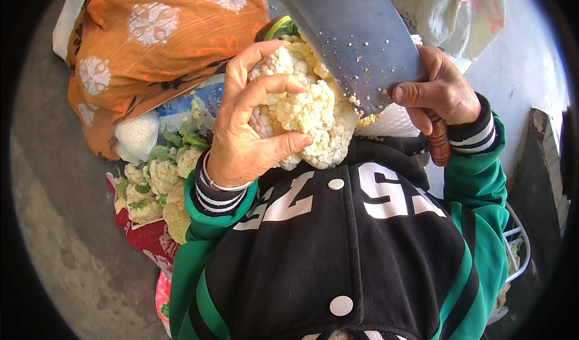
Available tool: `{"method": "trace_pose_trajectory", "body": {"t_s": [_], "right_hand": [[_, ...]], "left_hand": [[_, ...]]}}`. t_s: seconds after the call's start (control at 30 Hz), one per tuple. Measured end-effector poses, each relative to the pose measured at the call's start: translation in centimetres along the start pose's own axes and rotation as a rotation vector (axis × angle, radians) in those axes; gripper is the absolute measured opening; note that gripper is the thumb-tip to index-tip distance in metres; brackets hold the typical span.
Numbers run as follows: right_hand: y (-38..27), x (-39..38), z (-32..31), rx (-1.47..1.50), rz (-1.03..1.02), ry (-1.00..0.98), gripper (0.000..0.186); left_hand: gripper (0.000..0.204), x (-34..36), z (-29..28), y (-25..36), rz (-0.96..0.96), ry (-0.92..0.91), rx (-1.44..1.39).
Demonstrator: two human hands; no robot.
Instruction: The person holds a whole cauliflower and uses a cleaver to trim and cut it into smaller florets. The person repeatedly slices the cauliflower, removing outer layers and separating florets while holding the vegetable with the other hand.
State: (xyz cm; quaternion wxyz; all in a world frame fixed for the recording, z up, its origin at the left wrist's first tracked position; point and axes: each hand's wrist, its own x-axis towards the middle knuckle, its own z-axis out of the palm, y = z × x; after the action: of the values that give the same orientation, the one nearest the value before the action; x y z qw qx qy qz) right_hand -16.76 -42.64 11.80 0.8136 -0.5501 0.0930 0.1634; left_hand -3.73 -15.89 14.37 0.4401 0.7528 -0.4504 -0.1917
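A large pale cauliflower point(313, 114) is in front of my chest, florets facing up. My left hand point(235, 129) grips its left side, thumb at the lower edge and fingers curled over the top. My right hand point(443, 92) is closed on a cleaver point(353, 38), thumb pressed on the base of the blade and fingers at its brown wooden handle point(439, 141). The broad grey blade slants across the cauliflower's upper right side, hiding part of it. Small white crumbs cling to the blade. Its cutting edge meets or passes close to the florets; I cannot tell which.
An orange patterned cloth bundle point(163, 38) stands at the far left. Below it, several cauliflowers point(163, 180) with green leaves lie on red cloth point(142, 234). A whitish plastic bag point(446, 11) is at the far right. A white metal rack point(517, 243) stands by my right elbow.
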Motion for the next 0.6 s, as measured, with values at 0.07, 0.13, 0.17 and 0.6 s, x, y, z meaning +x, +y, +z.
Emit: {"method": "trace_pose_trajectory", "body": {"t_s": [0.07,0.13,0.17,0.6], "right_hand": [[-0.3,0.2,-0.3,-0.042,0.039,-0.018,0.023],[-0.4,0.6,-0.3,-0.076,0.007,-0.034,0.02],[-0.4,0.8,-0.3,-0.1,-0.007,-0.037,0.019],[1.1,2.1,-0.5,0.165,0.107,-0.071,0.017]], "left_hand": [[0.055,-0.2,0.0,-0.1,0.003,0.003,-0.01],[0.055,-0.2,0.0,-0.3,0.01,0.001,-0.015],[0.055,-0.3,0.0,-0.3,0.014,-0.001,-0.016],[0.057,-0.5,0.3,-0.8,0.017,0.044,0.019]]}}
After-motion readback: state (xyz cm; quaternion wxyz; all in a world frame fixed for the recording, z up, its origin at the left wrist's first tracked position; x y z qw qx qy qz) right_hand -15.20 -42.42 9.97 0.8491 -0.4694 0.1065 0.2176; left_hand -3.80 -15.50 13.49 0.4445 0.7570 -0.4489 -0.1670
